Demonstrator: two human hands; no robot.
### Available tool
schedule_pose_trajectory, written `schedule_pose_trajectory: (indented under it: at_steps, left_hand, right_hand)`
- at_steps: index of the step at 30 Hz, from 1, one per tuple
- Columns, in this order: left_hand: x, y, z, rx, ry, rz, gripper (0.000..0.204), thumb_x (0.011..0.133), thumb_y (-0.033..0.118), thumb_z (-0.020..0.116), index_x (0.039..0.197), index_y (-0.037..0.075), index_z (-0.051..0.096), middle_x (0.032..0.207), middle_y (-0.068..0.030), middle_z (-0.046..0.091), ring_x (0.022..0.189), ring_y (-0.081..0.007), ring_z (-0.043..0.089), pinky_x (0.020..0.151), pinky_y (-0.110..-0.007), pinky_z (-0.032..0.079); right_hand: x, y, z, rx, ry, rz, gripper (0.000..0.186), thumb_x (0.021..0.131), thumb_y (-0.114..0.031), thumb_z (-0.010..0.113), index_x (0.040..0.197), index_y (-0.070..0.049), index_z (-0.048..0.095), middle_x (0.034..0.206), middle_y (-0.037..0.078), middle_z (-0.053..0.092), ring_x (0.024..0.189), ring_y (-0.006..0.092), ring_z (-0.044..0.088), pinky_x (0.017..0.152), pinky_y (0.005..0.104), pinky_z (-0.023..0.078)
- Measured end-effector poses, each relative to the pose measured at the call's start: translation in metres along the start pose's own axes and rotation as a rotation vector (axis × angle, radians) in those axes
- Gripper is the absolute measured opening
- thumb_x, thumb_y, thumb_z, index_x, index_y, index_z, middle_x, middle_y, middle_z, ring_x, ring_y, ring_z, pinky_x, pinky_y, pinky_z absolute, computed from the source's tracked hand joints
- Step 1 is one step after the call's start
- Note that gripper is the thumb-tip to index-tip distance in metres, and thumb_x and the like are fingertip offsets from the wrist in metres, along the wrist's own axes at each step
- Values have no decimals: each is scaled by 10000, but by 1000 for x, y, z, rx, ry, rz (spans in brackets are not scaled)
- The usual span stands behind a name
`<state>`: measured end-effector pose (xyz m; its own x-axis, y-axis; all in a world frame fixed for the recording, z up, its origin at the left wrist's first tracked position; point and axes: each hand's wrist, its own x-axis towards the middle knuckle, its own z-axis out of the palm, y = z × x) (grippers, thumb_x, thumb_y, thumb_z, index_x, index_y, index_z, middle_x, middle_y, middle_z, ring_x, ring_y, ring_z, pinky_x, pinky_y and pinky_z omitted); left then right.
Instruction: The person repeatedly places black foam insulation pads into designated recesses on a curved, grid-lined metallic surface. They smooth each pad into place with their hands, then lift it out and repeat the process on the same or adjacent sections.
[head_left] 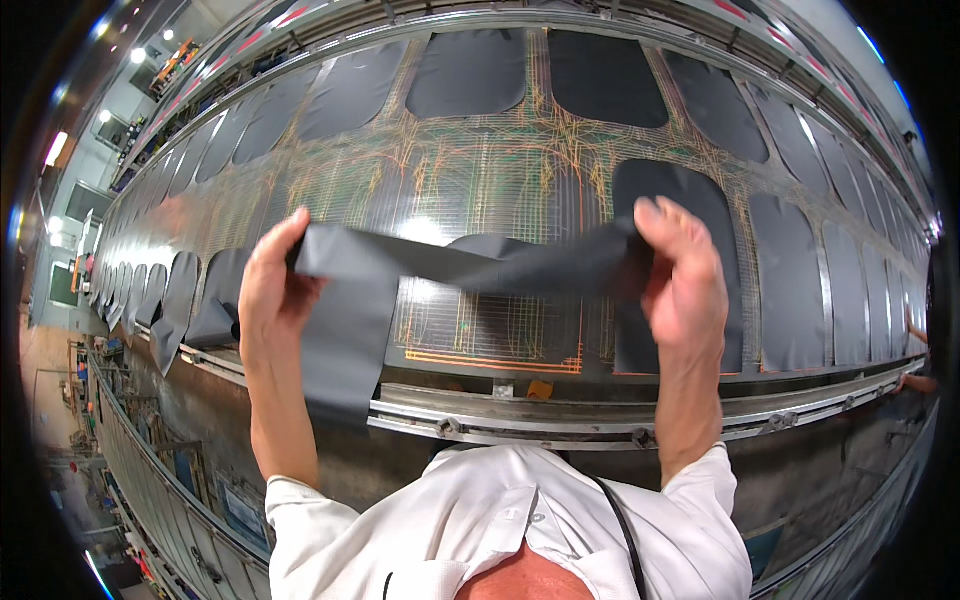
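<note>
White shirt (430, 540): nearest.
Dark grey sheet (440, 265): above the line-marked worktop (480, 340), long axis running left to right.
Left hand (268, 280): fingers clamped on its left end.
Right hand (690, 270): fingers clamped on its right end.

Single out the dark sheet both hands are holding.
The grey sheet held up between the left hand and right hand; the far-row sheets lie flat on the table.

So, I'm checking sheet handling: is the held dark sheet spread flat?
Not flat: the dark sheet visibly bends between left hand and right hand.
</note>
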<state>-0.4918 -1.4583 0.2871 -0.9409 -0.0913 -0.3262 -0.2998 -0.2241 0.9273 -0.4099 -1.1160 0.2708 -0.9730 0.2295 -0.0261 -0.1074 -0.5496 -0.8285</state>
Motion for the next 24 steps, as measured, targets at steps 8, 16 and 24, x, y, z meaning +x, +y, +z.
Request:
schedule_pose_trajectory:
  at_steps: [8,16,24]
  left_hand:
    - [178,56,49,-278,-293,-45,227,952,67,545,1104,-95,499,1044,-265,671,951,-347,699,707,-369,630]
    - [210,179,105,-343,-516,275,317,996,202,518,1117,-90,527,1122,-260,652,1024,-385,669,798,-464,625]
    - [168,26,21,187,-628,192,424,1001,358,539,1110,-49,590,1013,-145,683,731,-208,676,632,-292,575]
  right_hand:
    - [181,-16,34,140,104,-61,105,866,-46,669,911,26,608,890,129,652,893,276,676,971,573,536]
    - [250,-125,81,33,76,-297,82,860,-69,537,861,13,547,815,194,608,911,373,665,865,567,572]
    - [138,5,9,-228,159,-134,202,898,-230,686,1021,-73,655,950,35,667,891,177,649,752,404,602]
